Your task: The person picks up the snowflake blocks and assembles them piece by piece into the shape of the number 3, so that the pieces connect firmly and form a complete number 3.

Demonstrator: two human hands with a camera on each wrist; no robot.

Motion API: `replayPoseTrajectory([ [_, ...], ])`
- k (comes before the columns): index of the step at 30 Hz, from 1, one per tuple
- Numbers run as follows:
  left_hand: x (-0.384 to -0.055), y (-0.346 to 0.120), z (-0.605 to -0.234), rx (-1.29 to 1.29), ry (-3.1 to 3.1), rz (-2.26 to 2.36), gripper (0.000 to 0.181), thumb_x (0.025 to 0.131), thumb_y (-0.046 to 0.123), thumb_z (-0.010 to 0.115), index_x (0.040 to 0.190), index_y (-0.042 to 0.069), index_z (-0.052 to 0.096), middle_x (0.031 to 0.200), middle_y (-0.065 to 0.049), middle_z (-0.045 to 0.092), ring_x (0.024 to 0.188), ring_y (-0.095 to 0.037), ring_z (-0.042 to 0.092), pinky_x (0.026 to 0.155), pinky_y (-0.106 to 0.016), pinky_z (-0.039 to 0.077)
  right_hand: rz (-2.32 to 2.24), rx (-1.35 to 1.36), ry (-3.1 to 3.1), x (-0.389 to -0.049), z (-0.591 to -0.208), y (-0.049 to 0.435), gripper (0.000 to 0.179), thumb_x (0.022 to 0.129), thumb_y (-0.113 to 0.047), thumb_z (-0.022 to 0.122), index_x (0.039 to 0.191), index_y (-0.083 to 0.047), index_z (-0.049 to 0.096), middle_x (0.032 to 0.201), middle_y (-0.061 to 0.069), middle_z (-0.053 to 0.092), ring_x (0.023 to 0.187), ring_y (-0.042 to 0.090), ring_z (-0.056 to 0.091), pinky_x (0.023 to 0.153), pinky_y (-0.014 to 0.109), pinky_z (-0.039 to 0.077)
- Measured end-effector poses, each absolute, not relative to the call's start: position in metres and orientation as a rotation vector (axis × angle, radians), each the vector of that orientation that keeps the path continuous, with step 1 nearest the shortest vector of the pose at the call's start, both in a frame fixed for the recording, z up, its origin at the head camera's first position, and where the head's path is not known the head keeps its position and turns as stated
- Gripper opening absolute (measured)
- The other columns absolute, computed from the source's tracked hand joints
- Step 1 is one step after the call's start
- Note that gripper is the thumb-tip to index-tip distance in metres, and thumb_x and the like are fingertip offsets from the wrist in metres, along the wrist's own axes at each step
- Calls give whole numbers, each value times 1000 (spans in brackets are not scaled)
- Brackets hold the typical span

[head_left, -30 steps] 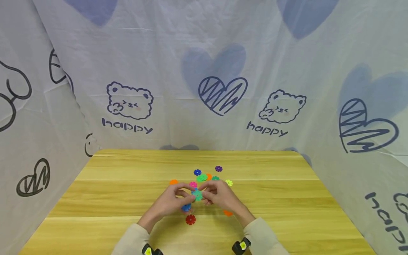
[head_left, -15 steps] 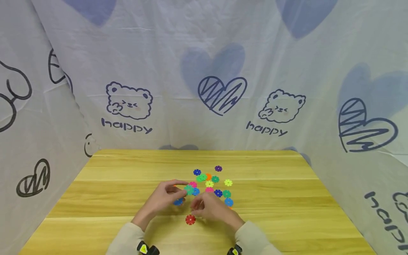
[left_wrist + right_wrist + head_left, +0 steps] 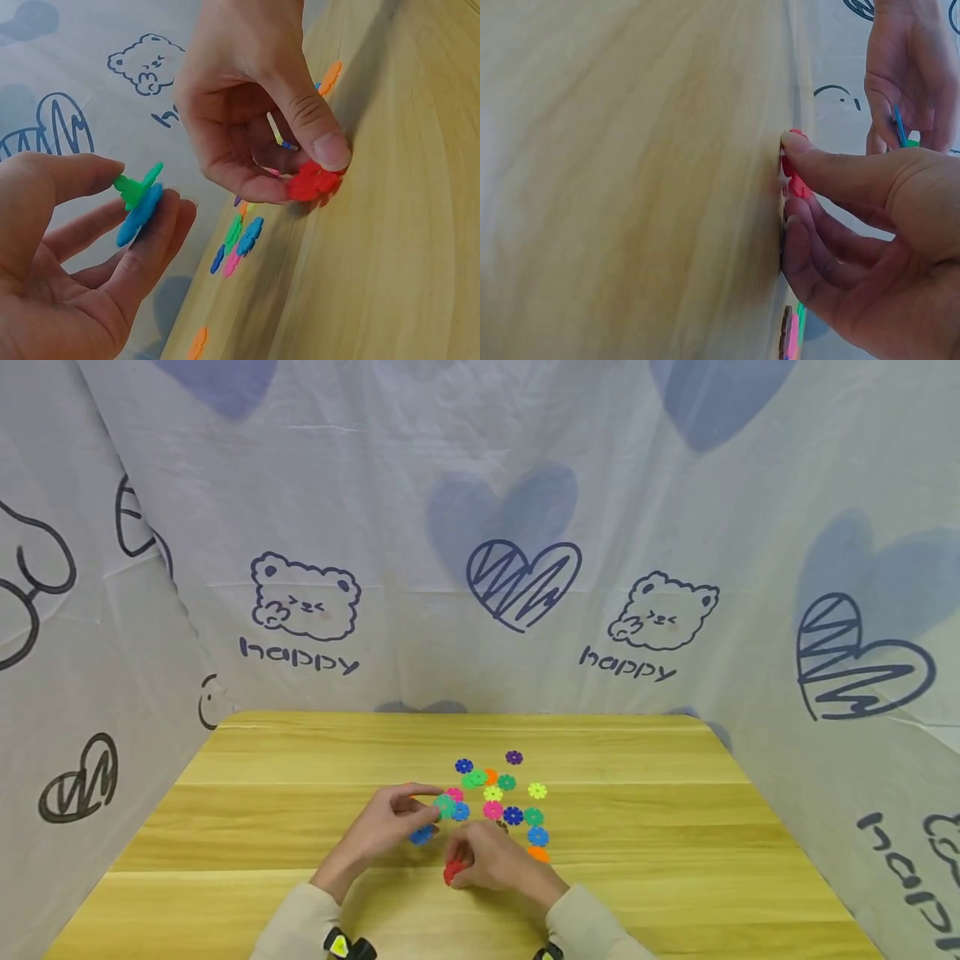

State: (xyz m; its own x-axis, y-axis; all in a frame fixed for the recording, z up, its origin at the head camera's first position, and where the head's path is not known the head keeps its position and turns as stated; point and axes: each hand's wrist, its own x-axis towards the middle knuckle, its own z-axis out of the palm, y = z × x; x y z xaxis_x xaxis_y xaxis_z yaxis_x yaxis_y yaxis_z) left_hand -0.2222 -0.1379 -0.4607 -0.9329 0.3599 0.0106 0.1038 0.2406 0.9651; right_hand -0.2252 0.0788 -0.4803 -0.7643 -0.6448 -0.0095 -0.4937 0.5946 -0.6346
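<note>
In the head view my left hand [image 3: 384,827] is raised left of the scattered pieces, pinching a green snowflake disc [image 3: 444,807]. The left wrist view shows that green disc [image 3: 142,187] pushed together with a blue disc [image 3: 140,216], between thumb and fingers. My right hand [image 3: 487,857] is low over the near part of the table, thumb and fingertips pinching a red snowflake disc [image 3: 453,872]. Seen from the right wrist, the red disc [image 3: 796,176] stands edge-on at the tabletop, gripped beneath the thumb.
Several loose discs lie beyond the hands on the wooden table [image 3: 637,860], among them a purple one [image 3: 513,757], a yellow one [image 3: 537,791] and a pink one [image 3: 492,810]. An orange disc [image 3: 538,855] lies by the right wrist. Printed curtains [image 3: 480,677] surround the table.
A second ago both hands met at the green disc. The left hand has since drawn left with it; the right hand has come down toward me and picked hold of the red disc.
</note>
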Motion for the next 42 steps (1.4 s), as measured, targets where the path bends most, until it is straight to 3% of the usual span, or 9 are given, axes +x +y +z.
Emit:
replayPoseTrajectory([
  [8,-222,-136,-459,447,2337,1719,40,101,28,68,138,12,65,109,-23,76,94,-24,75,82,-34,55,-1032,-876,2570,-232,-475,90,10,87,-6,82,91,-10,74,82,-1,71,71,0,58,67,18,50],
  [14,-222,-134,-458,452,2308,1725,42,101,27,67,140,11,63,112,-24,76,101,-34,75,86,-33,56,-1189,-852,2549,-239,-468,102,8,94,0,71,100,-4,76,84,9,75,66,13,68,62,21,55],
  [24,-220,-130,-459,426,2270,1741,41,100,26,69,138,9,64,109,-24,77,98,-34,76,84,-32,57,-1330,-785,2599,-241,-460,115,15,97,0,68,109,-2,77,95,12,77,71,26,72,63,22,57],
  [31,-219,-129,-461,423,2274,1734,40,100,28,70,136,12,66,109,-22,78,96,-27,77,83,-31,56,-1376,-723,2677,-239,-460,115,18,95,0,70,113,-1,75,105,15,77,76,20,71,65,19,56],
  [38,-218,-128,-462,439,2242,1758,42,100,28,70,137,10,65,108,-24,77,97,-38,76,80,-32,58,-1420,-718,2717,-238,-460,111,9,93,-3,74,101,-6,75,101,13,77,80,21,74,66,19,57],
  [42,-219,-127,-461,458,2241,1762,42,100,29,70,137,9,65,108,-24,77,95,-38,76,78,-32,58,-1421,-742,2751,-239,-460,109,7,92,-4,75,99,-6,76,98,12,78,82,21,75,70,19,58],
])
